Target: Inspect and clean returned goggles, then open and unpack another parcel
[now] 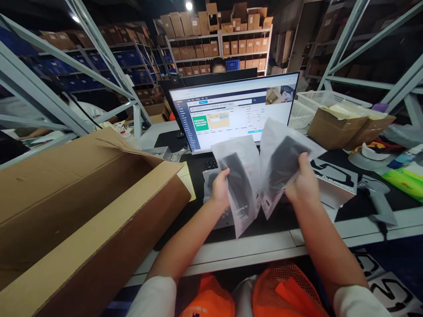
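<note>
My left hand (220, 189) pinches the edge of a frosted plastic bag (243, 185) with a dark flat item inside. A second frosted bag (284, 154), also with something dark in it, is gripped by my right hand (304, 180). The two bags are held up side by side above the desk, in front of the monitor (231, 110), and their inner edges meet or overlap. What the dark contents are cannot be made out. Behind my left hand, another pale bag (208, 182) lies on the desk, partly hidden.
A large open cardboard box (132, 211) stands at the left. To the right are a white printed box (337, 180), a handheld scanner (376, 198), a green packet (406, 180), a tape roll (373, 154), cardboard cartons (340, 127) and white baskets (333, 99). A person sits beyond the monitor.
</note>
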`<move>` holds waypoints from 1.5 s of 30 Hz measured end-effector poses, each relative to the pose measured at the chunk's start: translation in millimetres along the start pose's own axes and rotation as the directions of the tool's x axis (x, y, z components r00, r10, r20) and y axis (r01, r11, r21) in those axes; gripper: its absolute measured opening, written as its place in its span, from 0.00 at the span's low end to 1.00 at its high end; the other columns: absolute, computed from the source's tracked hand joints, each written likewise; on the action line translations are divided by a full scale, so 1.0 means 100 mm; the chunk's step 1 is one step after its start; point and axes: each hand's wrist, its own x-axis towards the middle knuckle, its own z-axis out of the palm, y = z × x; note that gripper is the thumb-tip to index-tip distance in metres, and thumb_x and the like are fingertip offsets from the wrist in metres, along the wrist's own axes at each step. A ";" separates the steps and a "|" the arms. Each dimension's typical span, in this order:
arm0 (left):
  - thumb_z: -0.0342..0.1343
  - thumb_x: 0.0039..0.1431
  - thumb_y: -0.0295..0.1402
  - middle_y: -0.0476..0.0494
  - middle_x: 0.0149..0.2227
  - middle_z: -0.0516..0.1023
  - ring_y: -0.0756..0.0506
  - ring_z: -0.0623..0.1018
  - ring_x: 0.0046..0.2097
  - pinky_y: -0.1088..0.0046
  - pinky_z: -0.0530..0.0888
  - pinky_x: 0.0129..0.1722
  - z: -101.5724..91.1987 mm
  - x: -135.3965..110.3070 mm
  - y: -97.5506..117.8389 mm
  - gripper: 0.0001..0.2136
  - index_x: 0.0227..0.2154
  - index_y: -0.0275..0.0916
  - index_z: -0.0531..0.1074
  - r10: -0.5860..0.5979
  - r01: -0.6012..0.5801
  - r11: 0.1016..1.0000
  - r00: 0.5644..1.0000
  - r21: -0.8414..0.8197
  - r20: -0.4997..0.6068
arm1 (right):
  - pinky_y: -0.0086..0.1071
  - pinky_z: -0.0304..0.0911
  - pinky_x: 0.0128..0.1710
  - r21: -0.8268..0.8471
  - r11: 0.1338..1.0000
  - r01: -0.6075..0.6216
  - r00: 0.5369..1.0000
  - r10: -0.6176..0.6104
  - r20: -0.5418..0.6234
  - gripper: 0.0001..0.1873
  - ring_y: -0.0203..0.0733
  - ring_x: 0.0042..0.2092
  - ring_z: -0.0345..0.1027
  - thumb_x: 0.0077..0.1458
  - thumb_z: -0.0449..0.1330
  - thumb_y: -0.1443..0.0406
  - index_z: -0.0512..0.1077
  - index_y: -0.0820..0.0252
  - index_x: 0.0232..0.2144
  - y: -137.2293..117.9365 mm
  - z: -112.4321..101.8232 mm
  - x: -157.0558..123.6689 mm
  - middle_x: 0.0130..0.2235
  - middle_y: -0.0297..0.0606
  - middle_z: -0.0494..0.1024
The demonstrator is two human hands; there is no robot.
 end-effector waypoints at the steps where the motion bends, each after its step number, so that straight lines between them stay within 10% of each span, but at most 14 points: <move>1: 0.61 0.51 0.43 0.37 0.37 0.84 0.30 0.79 0.55 0.51 0.77 0.56 -0.01 0.01 0.09 0.13 0.32 0.37 0.78 -0.055 0.055 0.998 0.998 -0.037 0.006 | 0.40 0.73 0.54 -0.005 0.997 0.074 0.997 -0.074 -0.035 0.18 0.46 0.54 0.75 0.60 0.63 0.50 0.77 0.56 0.43 -0.08 -0.06 0.07 0.48 0.40 0.82; 6: 0.61 0.54 0.42 0.42 0.32 0.83 0.35 0.83 0.45 0.59 0.80 0.47 -0.02 -0.05 0.43 0.13 0.37 0.38 0.79 -0.012 0.004 0.987 0.999 -0.158 -0.049 | 0.38 0.73 0.53 -0.061 0.967 0.245 0.965 -0.250 -0.079 0.19 0.45 0.52 0.76 0.58 0.66 0.50 0.78 0.58 0.42 -0.22 -0.17 0.16 0.47 0.40 0.81; 14: 0.60 0.59 0.40 0.52 0.16 0.59 0.54 0.58 0.16 0.74 0.62 0.19 -0.18 0.02 0.43 0.25 0.13 0.39 0.55 0.084 0.022 0.954 0.938 -0.299 0.337 | 0.43 0.75 0.49 -0.129 0.991 -0.047 0.996 0.056 0.067 0.25 0.51 0.49 0.78 0.49 0.72 0.47 0.78 0.60 0.39 0.26 -0.09 -0.05 0.39 0.41 0.83; 22: 0.60 0.46 0.37 0.53 0.17 0.65 0.50 0.66 0.21 0.72 0.66 0.24 -0.17 0.31 0.34 0.08 0.22 0.40 0.68 0.038 -0.038 0.998 0.999 0.054 0.001 | 0.44 0.74 0.51 -0.113 0.979 -0.172 0.982 0.179 0.055 0.28 0.54 0.50 0.78 0.44 0.74 0.47 0.79 0.61 0.39 0.39 -0.17 -0.08 0.40 0.44 0.84; 27: 0.60 0.32 0.20 0.54 0.21 0.71 0.49 0.72 0.27 0.72 0.68 0.32 -0.28 0.29 0.54 0.10 0.22 0.38 0.69 0.049 -0.053 0.984 0.998 0.169 0.030 | 0.45 0.74 0.52 -0.100 0.983 -0.156 0.985 0.162 0.058 0.26 0.53 0.50 0.78 0.47 0.73 0.47 0.79 0.60 0.39 0.35 -0.17 -0.09 0.41 0.43 0.84; 34: 0.50 0.61 0.52 0.55 0.18 0.44 0.49 0.51 0.23 0.66 0.62 0.34 -0.39 0.42 0.43 0.19 0.24 0.44 0.58 0.323 -0.324 0.943 0.946 -0.078 -0.030 | 0.44 0.74 0.51 -0.122 0.978 -0.169 0.984 0.175 0.040 0.27 0.52 0.49 0.78 0.47 0.73 0.46 0.79 0.61 0.39 0.41 -0.23 -0.09 0.40 0.43 0.84; 45: 0.38 0.71 0.42 0.53 0.23 0.44 0.47 0.42 0.26 0.66 0.58 0.35 -0.16 0.00 0.23 0.16 0.29 0.43 0.63 0.208 -0.196 0.937 0.978 -0.289 0.012 | 0.41 0.74 0.50 -0.232 0.958 -0.166 0.983 0.179 0.035 0.26 0.51 0.48 0.78 0.50 0.71 0.45 0.79 0.61 0.38 0.54 -0.30 -0.13 0.39 0.43 0.83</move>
